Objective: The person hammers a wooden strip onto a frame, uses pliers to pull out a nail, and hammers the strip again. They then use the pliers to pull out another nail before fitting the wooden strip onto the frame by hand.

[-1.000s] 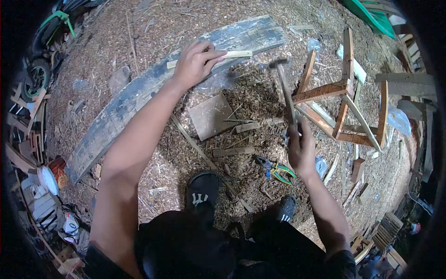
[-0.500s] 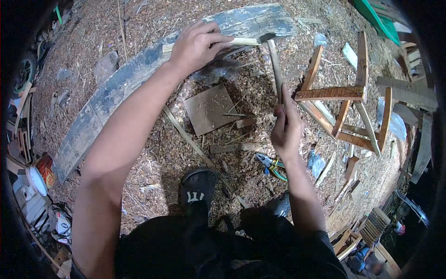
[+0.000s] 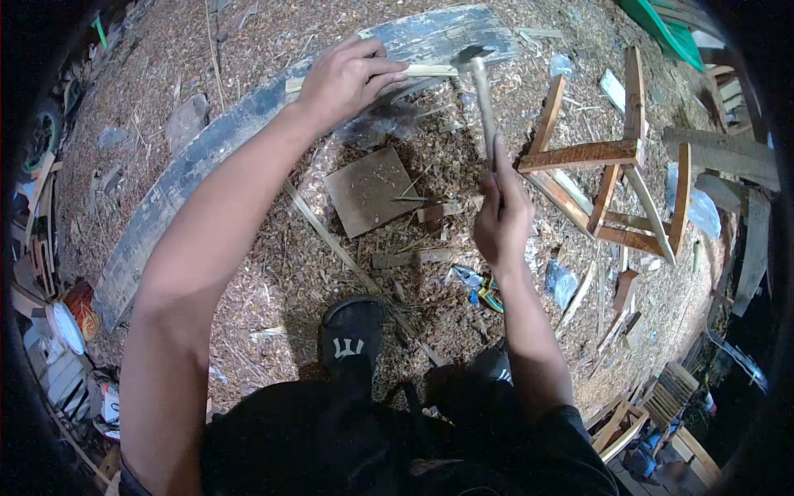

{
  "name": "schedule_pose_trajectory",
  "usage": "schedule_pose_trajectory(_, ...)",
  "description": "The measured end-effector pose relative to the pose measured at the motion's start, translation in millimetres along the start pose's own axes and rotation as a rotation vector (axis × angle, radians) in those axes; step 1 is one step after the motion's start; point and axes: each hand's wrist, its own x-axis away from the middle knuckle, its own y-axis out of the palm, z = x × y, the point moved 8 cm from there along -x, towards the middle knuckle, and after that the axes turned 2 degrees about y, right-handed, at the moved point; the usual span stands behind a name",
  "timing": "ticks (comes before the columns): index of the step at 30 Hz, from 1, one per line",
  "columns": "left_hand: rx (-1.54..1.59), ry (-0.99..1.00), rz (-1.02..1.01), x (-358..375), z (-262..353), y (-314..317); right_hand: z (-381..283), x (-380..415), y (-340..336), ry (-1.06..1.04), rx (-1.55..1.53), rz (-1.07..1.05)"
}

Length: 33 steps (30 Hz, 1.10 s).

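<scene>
My left hand point(image 3: 346, 78) is closed round a pale wooden strip point(image 3: 430, 71) lying along the near edge of a long weathered plank point(image 3: 198, 153). In my right hand point(image 3: 504, 213) is a hammer point(image 3: 483, 103), gripped by its wooden handle. The dark hammer head is a little blurred and sits right at the strip's right end, over the plank. Below my hands, a square brown board point(image 3: 368, 192) lies on the chip-covered ground. Pliers point(image 3: 478, 287) with yellow and blue handles rest beside my right forearm.
A wooden stool-like frame point(image 3: 585, 155) lies to the right of the hammer. Wood offcuts point(image 3: 409, 259) and a long thin stick point(image 3: 331, 236) are near my feet. A green plastic object point(image 3: 664, 31) is at top right.
The hammer head has lifted slightly and shifted left, with my right hand moving a little up and left. My left hand keeps its hold on the strip; the view has shifted slightly.
</scene>
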Motion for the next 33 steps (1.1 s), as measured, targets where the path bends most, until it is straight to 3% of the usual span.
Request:
schedule_pose_trajectory(3, -0.004, 0.013, 0.010, 3.0, -0.5, -1.2, -2.7, 2.2, -7.4, -0.062, 0.004, 0.110)
schedule_pose_trajectory(5, -0.016, 0.043, 0.034, 1.3, 1.2, -3.1, -0.4, 1.0, 1.5, -0.076, -0.057, 0.025)
schedule_pose_trajectory(6, -0.002, 0.035, 0.013, 1.5, 1.1, -1.8, 2.5, 1.8, 4.2, 0.060, -0.023, -0.109)
schedule_pose_trajectory(7, 0.013, 0.027, -0.009, 1.1, 0.8, 0.3, 3.3, 2.4, 4.6, 0.061, -0.024, -0.106)
schedule_pose_trajectory(9, 0.002, 0.041, -0.006, -0.1, 0.2, -0.3, -1.5, 3.6, -4.5, -0.055, -0.100, 0.086)
schedule_pose_trajectory(13, -0.013, 0.081, -0.006, 0.3, 3.0, -0.4, -2.5, 3.9, -1.3, -0.222, -0.191, 0.208)
schedule_pose_trajectory(15, 0.002, 0.086, -0.008, -1.4, 2.8, -0.6, 8.6, 2.6, 12.0, 0.019, -0.124, -0.064)
schedule_pose_trajectory(17, 0.013, 0.085, -0.011, -2.0, 1.3, -0.5, 7.2, 1.1, 11.7, -0.001, -0.173, -0.022)
schedule_pose_trajectory(19, -0.009, 0.115, -0.007, -1.4, 4.7, -1.9, -1.3, 4.8, -2.0, -0.198, -0.193, 0.204)
schedule_pose_trajectory(21, -0.012, 0.105, -0.027, -1.8, 5.1, -0.8, 2.2, 6.4, -0.8, -0.199, -0.224, 0.188)
schedule_pose_trajectory(23, -0.016, 0.098, -0.045, -3.0, 4.6, 2.6, 18.6, 5.8, 15.8, 0.000, -0.138, -0.072)
schedule_pose_trajectory(25, -0.022, 0.113, -0.013, -3.3, 4.9, -0.5, 12.0, 4.2, 8.3, -0.056, -0.236, 0.015)
schedule_pose_trajectory(27, -0.021, 0.098, -0.016, -0.9, 3.6, -0.5, 3.6, 11.1, -7.3, -0.212, -0.115, 0.158)
schedule_pose_trajectory(29, -0.014, 0.096, -0.014, -2.8, 5.4, -0.5, 0.4, 11.6, -9.3, -0.251, -0.183, 0.172)
schedule_pose_trajectory(31, 0.017, 0.079, -0.044, -2.9, 2.5, 2.0, 16.7, 10.1, 7.1, -0.076, -0.082, -0.074)
schedule_pose_trajectory(33, 0.025, 0.084, -0.035, -3.4, 0.9, 1.6, 20.4, 9.4, 5.6, -0.129, -0.075, -0.064)
